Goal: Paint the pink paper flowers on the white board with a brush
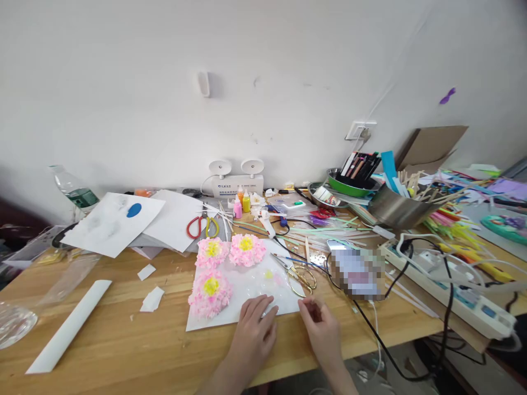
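Observation:
Three pink flowers with yellow centres, one at the upper left (212, 251), one beside it (247, 250) and one below (210, 293), lie on a white sheet (251, 285). My left hand (255, 329) rests on the sheet's front edge with its fingers bent and apart; a small shiny ring-like thing shows at a finger. Near the sheet's front right corner is my right hand (322, 326), thumb and index finger close together; anything between them is too small to tell. Gold-handled scissors (302, 278) lie just beyond my right hand. Faint yellow and pink marks show on the sheet.
A phone (356, 271) and a power strip (453, 291) with black cables are on the right. Red-and-yellow scissors (202, 226), a glue gun (264, 220) and paint bottles (246, 202) stand or lie behind. A rolled paper (69, 326) is at the left.

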